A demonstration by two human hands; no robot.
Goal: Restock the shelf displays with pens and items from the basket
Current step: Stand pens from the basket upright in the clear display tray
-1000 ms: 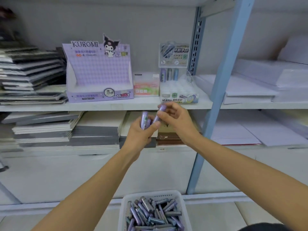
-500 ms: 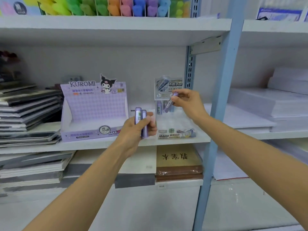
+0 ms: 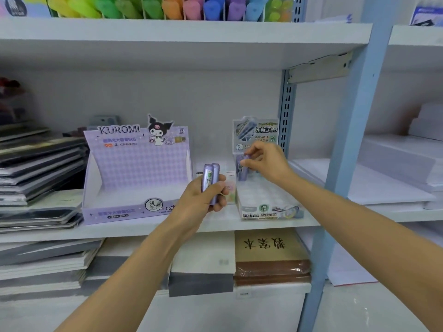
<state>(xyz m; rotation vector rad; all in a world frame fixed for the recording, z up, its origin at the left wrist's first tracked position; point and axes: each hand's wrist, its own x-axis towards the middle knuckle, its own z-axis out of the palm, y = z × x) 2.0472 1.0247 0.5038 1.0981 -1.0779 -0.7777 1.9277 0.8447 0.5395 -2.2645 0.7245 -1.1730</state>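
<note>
1. I was mid-restock: my right hand (image 3: 265,164) pinched one purple lead tube (image 3: 242,169) over the back row of the clear display tray (image 3: 268,207).
2. My left hand (image 3: 203,197) was closed round two spare tubes (image 3: 211,182), held before the shelf (image 3: 215,224).
3. Next, I judged, the tube needed lowering straight into a slot.
4. All three tubes stood near upright, caps up.

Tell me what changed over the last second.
The right hand carried one purple tube up from the left hand to the back of the clear display tray. The view tilted up; the basket left frame. The left hand still holds two tubes.
</note>
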